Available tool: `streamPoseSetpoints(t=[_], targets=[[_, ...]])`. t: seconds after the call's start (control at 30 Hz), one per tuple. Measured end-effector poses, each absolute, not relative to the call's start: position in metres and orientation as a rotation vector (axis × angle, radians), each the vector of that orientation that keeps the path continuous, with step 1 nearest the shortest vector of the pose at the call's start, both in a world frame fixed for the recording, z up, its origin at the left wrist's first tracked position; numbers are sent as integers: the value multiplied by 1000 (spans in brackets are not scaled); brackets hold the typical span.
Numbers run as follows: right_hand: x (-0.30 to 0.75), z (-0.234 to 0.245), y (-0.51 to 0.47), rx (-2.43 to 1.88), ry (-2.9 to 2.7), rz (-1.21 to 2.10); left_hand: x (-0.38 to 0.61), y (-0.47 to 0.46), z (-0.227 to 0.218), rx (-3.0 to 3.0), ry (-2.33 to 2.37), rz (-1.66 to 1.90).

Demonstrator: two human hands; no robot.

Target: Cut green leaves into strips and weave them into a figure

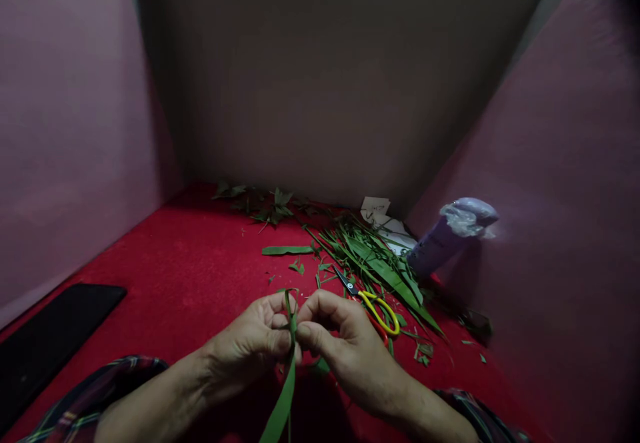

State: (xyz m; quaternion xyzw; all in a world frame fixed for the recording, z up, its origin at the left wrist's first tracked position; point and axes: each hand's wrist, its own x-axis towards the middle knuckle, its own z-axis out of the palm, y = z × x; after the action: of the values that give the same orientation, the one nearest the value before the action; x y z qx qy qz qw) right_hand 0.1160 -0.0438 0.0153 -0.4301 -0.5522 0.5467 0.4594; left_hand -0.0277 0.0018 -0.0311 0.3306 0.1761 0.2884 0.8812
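Observation:
A long green leaf strip (283,399) hangs down between my hands, with a small folded loop at its upper end. My left hand (250,333) pinches it from the left between thumb and fingers. From the right, the thumb and forefinger of my right hand (340,339) are closed on the same strip near the fold. Just beyond my right hand lie scissors (383,313) with yellow and red handles and dark blades pointing away. A cut piece of leaf (287,251) rests flat on the red cloth ahead of my hands.
Behind the scissors spreads a heap of long green leaves (380,266). Papers (385,219) lie at its back, beside a purple container (443,239) topped with clear plastic. Leafy sprigs (275,209) lie along the back wall. At left is a flat black slab (60,329). Walls enclose three sides.

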Motion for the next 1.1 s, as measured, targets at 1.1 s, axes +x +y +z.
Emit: streamPoseSetpoints(t=[1.1], targets=[[119,25,-49,-1072,-1458,1359,-28,-2,-27,749,282,569]])
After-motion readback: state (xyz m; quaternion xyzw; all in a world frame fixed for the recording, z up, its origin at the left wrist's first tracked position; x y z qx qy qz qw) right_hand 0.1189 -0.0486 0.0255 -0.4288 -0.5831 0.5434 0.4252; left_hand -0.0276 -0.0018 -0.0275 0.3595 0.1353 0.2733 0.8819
